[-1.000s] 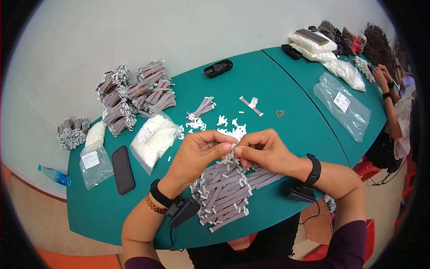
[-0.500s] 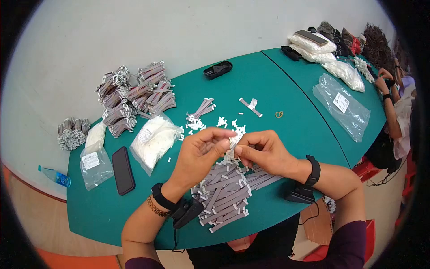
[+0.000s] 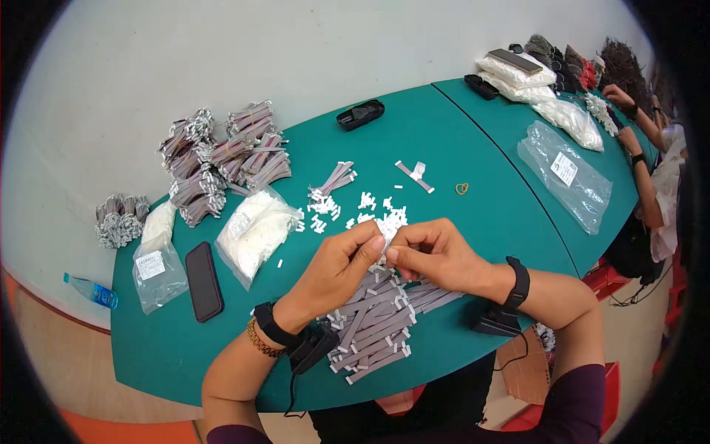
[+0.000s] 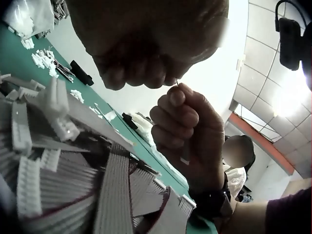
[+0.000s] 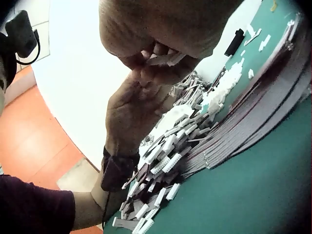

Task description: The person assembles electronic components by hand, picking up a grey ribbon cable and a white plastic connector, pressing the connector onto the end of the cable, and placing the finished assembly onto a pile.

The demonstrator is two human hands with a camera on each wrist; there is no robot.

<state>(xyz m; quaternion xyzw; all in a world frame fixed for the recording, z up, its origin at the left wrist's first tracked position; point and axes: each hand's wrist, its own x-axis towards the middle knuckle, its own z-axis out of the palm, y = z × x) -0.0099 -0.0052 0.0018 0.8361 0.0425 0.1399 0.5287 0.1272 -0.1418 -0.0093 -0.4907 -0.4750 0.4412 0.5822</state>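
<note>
Over the front of the green table, both hands meet at the fingertips. My right hand (image 3: 446,257) grips a short grey ribbon cable (image 5: 168,59); its white connector end (image 4: 185,159) hangs below the curled fingers in the left wrist view. With thumb and forefinger my left hand (image 3: 336,265) pinches at the cable's upper end, where the fingers mostly hide it. Beneath the hands lies a heap of grey ribbon cables (image 3: 373,318) with white connectors on their ends. Small white connector pieces (image 3: 392,218) are strewn just beyond the fingertips.
Bundled ribbon cables (image 3: 251,148) are stacked at the back left. Bags of white pieces (image 3: 255,229) and a phone (image 3: 203,281) lie to the left. A black case (image 3: 360,115), rubber bands (image 3: 461,189) and a clear bag (image 3: 566,174) lie farther off. Another person's arms (image 3: 643,177) work at far right.
The left hand's fingers parted from the cable end half a second ago, then came back and closed at it, the hand turning palm down. The right hand has stayed in place, gripping the cable.
</note>
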